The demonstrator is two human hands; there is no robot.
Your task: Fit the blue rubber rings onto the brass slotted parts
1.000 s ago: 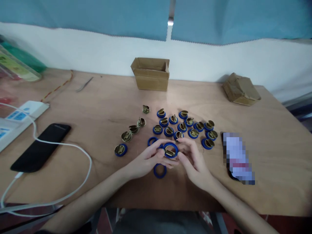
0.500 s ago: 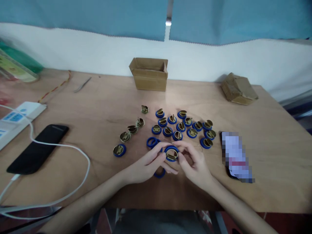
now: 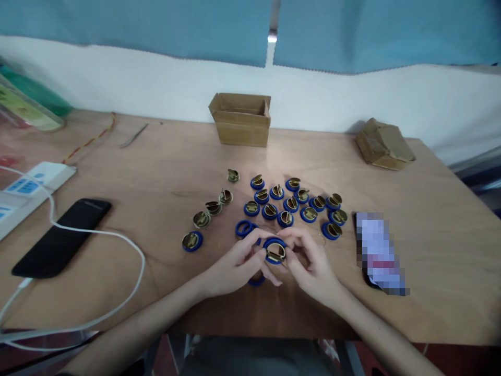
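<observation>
Between both hands, above the near part of the table, is a gold metal ring fitting with a blue ring around it (image 3: 275, 257). My left hand (image 3: 238, 266) pinches its left side with thumb and fingers. On the right side, my right hand (image 3: 311, 263) grips it the same way. Loose blue rings (image 3: 245, 228) lie just behind my left hand, partly covered by it, and another blue ring (image 3: 257, 281) lies beneath. Beyond the hands sit several gold fittings with blue rings (image 3: 270, 211). To their left, several gold fittings (image 3: 201, 219) show no blue ring.
An open cardboard box (image 3: 242, 130) stands at the back, with a crumpled box (image 3: 385, 146) at the back right. A phone (image 3: 379, 256) lies right. At left are a black phone (image 3: 62, 237), a white cable (image 3: 117, 235), a power strip (image 3: 35, 188) and tweezers (image 3: 134, 136).
The held fitting and its blue ring have shifted very slightly downward, and the fingers have moved a little around it. The other pieces on the table stay where they were.
</observation>
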